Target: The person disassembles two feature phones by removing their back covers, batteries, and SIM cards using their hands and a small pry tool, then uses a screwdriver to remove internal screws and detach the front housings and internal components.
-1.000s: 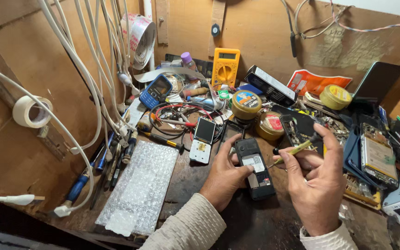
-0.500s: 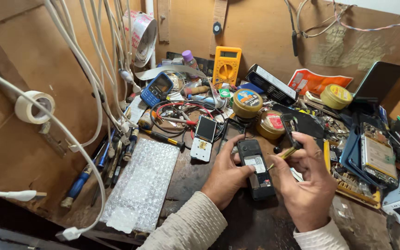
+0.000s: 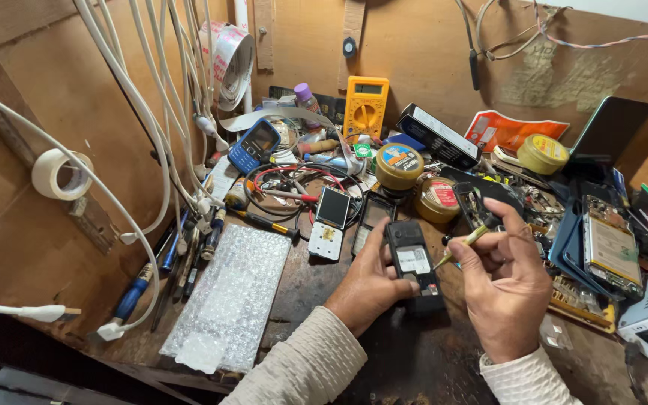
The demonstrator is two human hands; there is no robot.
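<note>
A small black mobile phone (image 3: 412, 262) lies back-up on the dark wooden bench, its cover off and a white label showing. My left hand (image 3: 367, 283) grips it along its left side. My right hand (image 3: 505, 281) sits just right of the phone and pinches a thin yellow-handled tool (image 3: 465, 242) whose tip points down toward the phone's upper right edge. Both wrists wear cream knitted sleeves.
A sheet of bubble wrap (image 3: 230, 300) lies to the left. A white phone (image 3: 328, 222), a blue phone (image 3: 253, 145), a yellow multimeter (image 3: 365, 105), round tins (image 3: 399, 165), screwdrivers (image 3: 174, 255) and phone parts (image 3: 609, 244) crowd the bench. White cables (image 3: 151, 112) hang at left.
My right hand has come down and left with the tool, closer to the phone's upper right edge. My left hand stays on the phone.
</note>
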